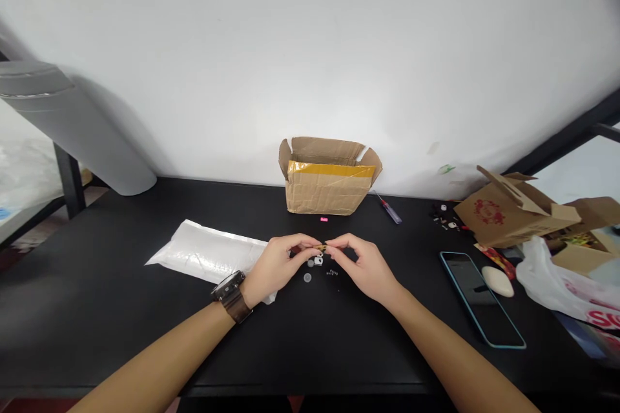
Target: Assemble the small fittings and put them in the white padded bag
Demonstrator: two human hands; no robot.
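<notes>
Between the fingertips of both hands is a tiny gold-coloured piece (pixel 322 247), too small to name more exactly. My left hand (pixel 279 266), with a dark watch on its wrist, pinches it from the left. From the other side my right hand (pixel 362 266) closes thumb and fingers on it. Just below the fingertips lie a small white part (pixel 318 261) and a grey disc (pixel 307 277). A cluster of tiny screw-like pieces (pixel 332 273) is scattered to the right of the disc. Part of a white padded mailer (pixel 208 251) lies behind my left hand.
An open cardboard box (pixel 329 188) stands against the wall, with a small pink piece (pixel 324 219) before it. A screwdriver (pixel 390 211) lies beside the box. Rightward are a phone (pixel 479 300), a white mouse-like object (pixel 498 281), another carton (pixel 504 210) and a plastic bag (pixel 552 281).
</notes>
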